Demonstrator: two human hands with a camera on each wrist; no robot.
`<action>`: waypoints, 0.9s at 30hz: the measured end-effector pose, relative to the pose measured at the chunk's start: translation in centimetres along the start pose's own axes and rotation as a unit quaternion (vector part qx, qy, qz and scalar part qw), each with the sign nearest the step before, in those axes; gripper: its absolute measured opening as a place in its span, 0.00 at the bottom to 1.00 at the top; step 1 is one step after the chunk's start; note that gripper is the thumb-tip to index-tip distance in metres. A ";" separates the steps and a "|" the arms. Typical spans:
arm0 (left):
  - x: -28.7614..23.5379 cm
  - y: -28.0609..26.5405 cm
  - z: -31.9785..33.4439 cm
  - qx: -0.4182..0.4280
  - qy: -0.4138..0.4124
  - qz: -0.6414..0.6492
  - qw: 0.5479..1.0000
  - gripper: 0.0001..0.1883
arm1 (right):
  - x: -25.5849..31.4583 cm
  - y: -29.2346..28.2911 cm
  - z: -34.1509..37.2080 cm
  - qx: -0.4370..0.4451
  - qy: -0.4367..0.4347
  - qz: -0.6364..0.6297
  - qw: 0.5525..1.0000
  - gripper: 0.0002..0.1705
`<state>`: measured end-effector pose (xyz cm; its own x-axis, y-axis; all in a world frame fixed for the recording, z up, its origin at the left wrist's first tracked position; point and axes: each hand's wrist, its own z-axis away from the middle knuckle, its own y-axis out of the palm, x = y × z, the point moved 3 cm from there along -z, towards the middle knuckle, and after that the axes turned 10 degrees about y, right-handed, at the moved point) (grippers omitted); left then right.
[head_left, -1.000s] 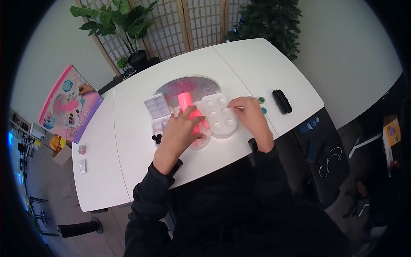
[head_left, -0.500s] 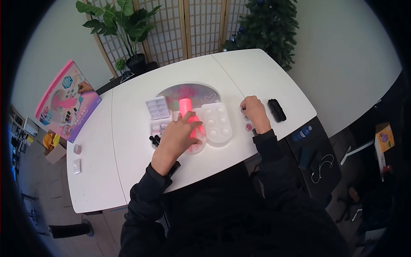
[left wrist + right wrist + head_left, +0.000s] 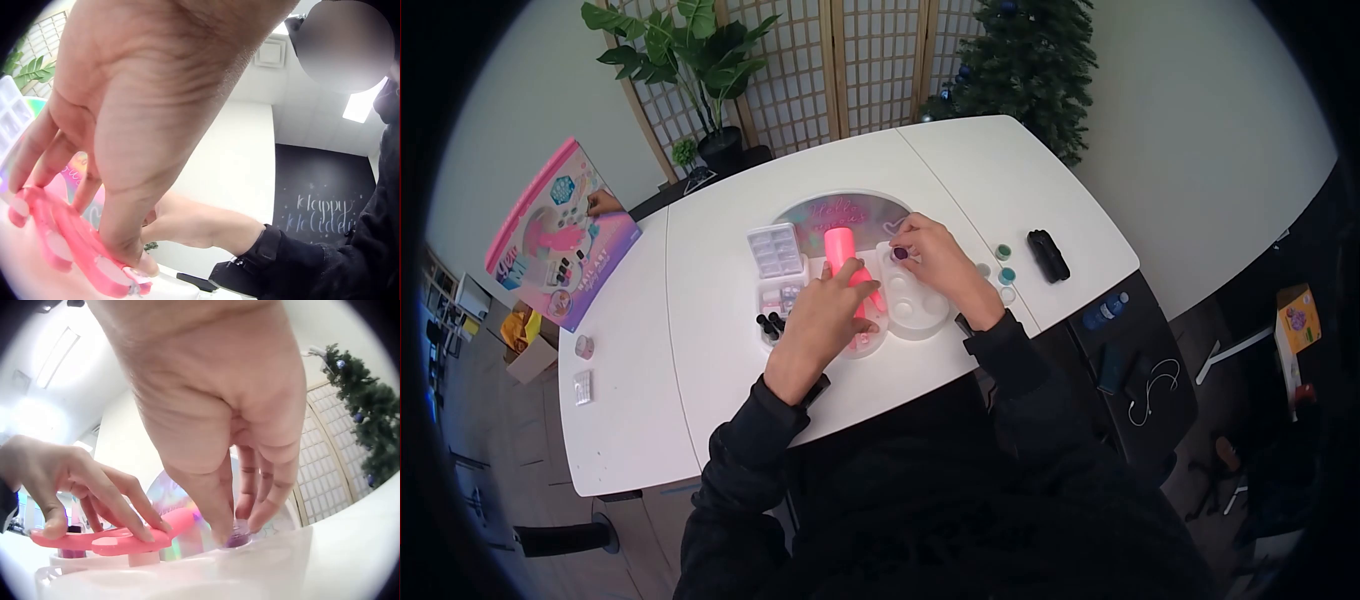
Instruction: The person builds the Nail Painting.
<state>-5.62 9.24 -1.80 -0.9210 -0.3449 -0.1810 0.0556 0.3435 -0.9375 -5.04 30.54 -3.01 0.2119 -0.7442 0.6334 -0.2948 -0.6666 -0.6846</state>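
My left hand [image 3: 818, 318] lies over a bright pink plastic model hand [image 3: 838, 243], its spread fingertips resting on the pink fingers [image 3: 59, 234]. My right hand [image 3: 940, 262] pinches a small purple pot [image 3: 900, 254] between thumb and fingertips. In the right wrist view the purple pot [image 3: 238, 536] is low at the white surface. Below it in the head view lies a white tray [image 3: 920, 322] with round wells, at its far left well. The model hand stands just left of this tray, in front of a shiny rounded backboard [image 3: 800, 212] with pink lettering.
Left of the model hand are a lidded compartment box [image 3: 774, 250] and several black-capped bottles [image 3: 770, 326]. Small pots with green [image 3: 1003, 251] and teal [image 3: 1007, 275] contents sit right of the tray, near a black case [image 3: 1048, 256]. A colourful kit box [image 3: 560, 235] stands far left.
My right hand went from the tray to the small pots on the right, then came back over the tray with the purple pot. My left hand stays on the model hand.
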 end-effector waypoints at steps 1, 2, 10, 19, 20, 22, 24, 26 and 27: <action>0.1 -0.2 -0.1 -0.007 0.003 0.000 1.000 0.30 | 0.1 0.2 -0.3 -0.005 0.000 0.031 1.000 0.16; 0.1 -0.3 -0.1 -0.008 0.003 -0.002 1.000 0.30 | 0.2 0.4 -0.7 -0.010 -0.001 0.061 0.998 0.16; -0.1 -0.5 -0.1 0.002 -0.008 0.005 1.000 0.31 | 0.4 1.8 -0.8 0.003 -0.006 0.087 0.996 0.09; -0.3 -1.1 -0.4 0.022 -0.028 0.031 0.999 0.29 | -0.9 0.9 0.6 -0.023 -0.044 0.070 0.996 0.11; -0.3 -0.9 -0.3 0.024 -0.032 0.031 0.999 0.29 | -1.2 0.0 1.1 -0.017 0.006 0.007 1.000 0.14; -0.1 -1.1 -0.3 0.010 -0.016 0.036 0.999 0.30 | -2.1 -2.1 2.1 -0.013 0.091 -0.068 0.993 0.18; 0.2 -0.5 -0.2 0.001 -0.010 0.016 1.000 0.30 | -4.6 -3.8 3.4 -0.058 0.148 -0.074 0.984 0.17; 0.4 -0.5 0.2 0.002 -0.002 0.004 1.000 0.29 | -6.5 -6.0 4.8 -0.127 0.153 0.009 0.980 0.18; 0.3 -0.7 0.2 0.000 -0.010 0.022 1.000 0.28 | -9.1 -6.6 5.3 -0.158 0.115 0.081 0.977 0.18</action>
<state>-5.84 8.69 -1.24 -0.9099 -0.3469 -0.2276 0.0952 0.3594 -0.9283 -0.04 41.50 -6.13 -0.0661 -0.7858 0.6149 -0.5880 -0.4672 -0.6603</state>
